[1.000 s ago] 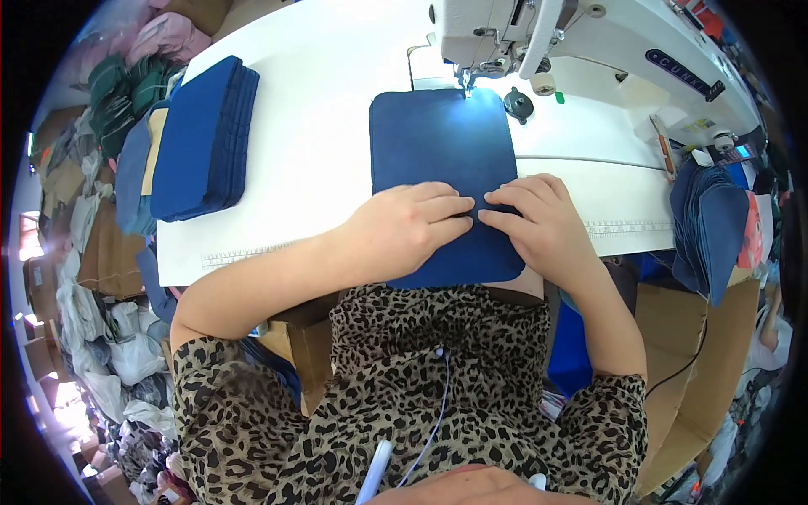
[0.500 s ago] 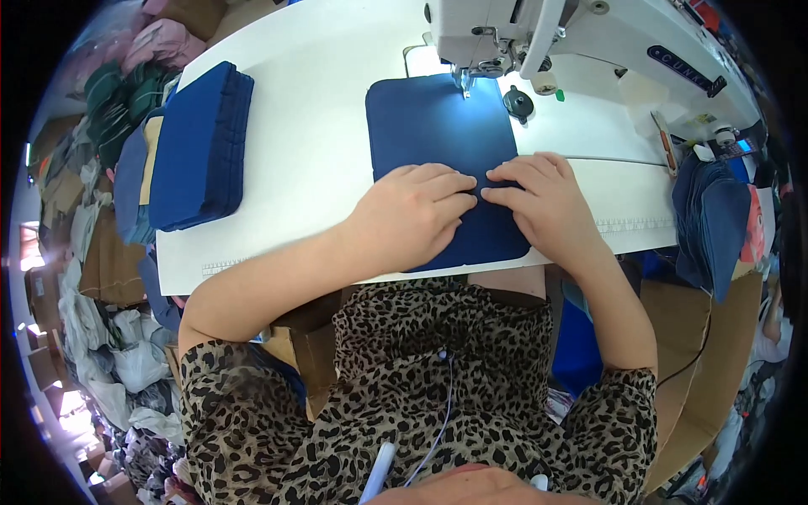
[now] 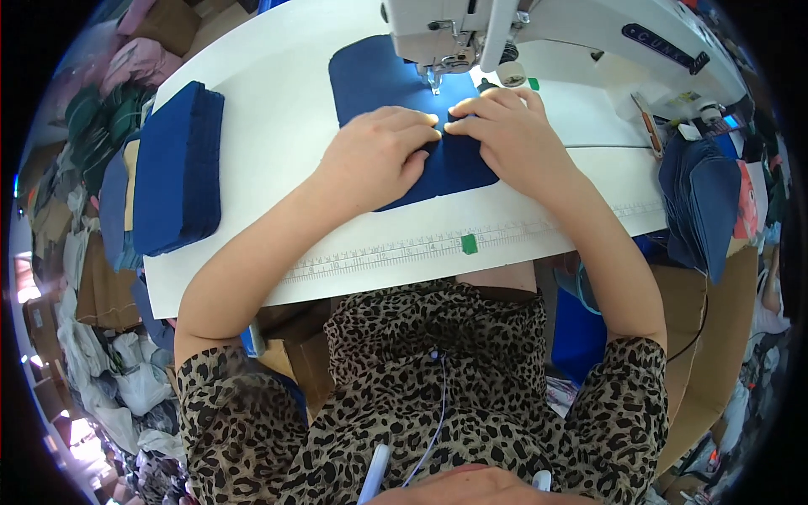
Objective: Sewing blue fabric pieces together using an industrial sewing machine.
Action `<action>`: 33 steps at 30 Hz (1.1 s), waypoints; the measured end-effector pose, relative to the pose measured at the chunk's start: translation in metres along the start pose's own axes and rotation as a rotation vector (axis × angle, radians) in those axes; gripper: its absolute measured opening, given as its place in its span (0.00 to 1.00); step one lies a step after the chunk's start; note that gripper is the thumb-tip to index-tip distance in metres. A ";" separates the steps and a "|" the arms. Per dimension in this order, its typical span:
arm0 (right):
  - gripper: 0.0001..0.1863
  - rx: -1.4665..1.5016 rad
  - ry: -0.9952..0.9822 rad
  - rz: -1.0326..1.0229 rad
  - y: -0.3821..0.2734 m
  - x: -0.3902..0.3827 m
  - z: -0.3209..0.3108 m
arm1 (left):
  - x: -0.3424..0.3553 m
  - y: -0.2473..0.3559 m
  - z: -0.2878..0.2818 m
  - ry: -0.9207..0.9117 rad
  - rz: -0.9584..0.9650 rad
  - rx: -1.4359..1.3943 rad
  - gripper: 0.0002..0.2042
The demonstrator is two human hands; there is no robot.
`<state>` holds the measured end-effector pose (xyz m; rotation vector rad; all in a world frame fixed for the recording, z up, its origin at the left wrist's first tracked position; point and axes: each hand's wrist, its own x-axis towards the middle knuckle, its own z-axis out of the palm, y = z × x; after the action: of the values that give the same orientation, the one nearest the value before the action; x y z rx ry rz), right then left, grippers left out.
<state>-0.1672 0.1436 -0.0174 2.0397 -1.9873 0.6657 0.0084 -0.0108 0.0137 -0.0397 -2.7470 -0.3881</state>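
A dark blue fabric panel (image 3: 366, 80) with rounded corners lies flat on the white sewing table, its far part under the needle and presser foot (image 3: 435, 84) of a sewing machine (image 3: 581, 34). My left hand (image 3: 379, 156) rests on the panel's left side, fingers stretched toward the middle and thumb apart. From the right, my right hand (image 3: 513, 139) presses on the panel with extended, spread fingers. The fingertips of both hands almost meet just on my side of the needle. Under my palms, parts of the panel are hidden.
At the left of the table stands a thick stack of blue panels (image 3: 178, 168). A printed ruler strip (image 3: 396, 252) with a green patch (image 3: 469, 244) runs along the near edge. On the right, more blue pieces (image 3: 694, 198) hang near an orange-handled tool (image 3: 647, 126).
Both hands and the blue panel have moved away from me, pushing the panel farther under the needle. More of the ruler strip now shows. The whole view has also shifted a little.
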 end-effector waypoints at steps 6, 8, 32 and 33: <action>0.17 -0.005 -0.054 0.071 0.011 0.014 0.006 | 0.013 -0.019 0.004 -0.006 -0.051 0.047 0.08; 0.18 -0.043 -0.051 0.116 0.011 0.018 0.007 | 0.016 -0.026 0.005 -0.028 -0.098 0.053 0.10; 0.23 -0.089 0.034 0.185 0.018 0.017 0.031 | 0.021 -0.046 0.025 0.115 -0.085 0.126 0.11; 0.23 -0.086 0.033 0.185 0.017 0.017 0.032 | 0.021 -0.047 0.024 0.090 -0.091 0.124 0.12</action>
<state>-0.1791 0.1130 -0.0399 1.8004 -2.1633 0.6325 -0.0231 -0.0497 -0.0127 0.1325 -2.6837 -0.2373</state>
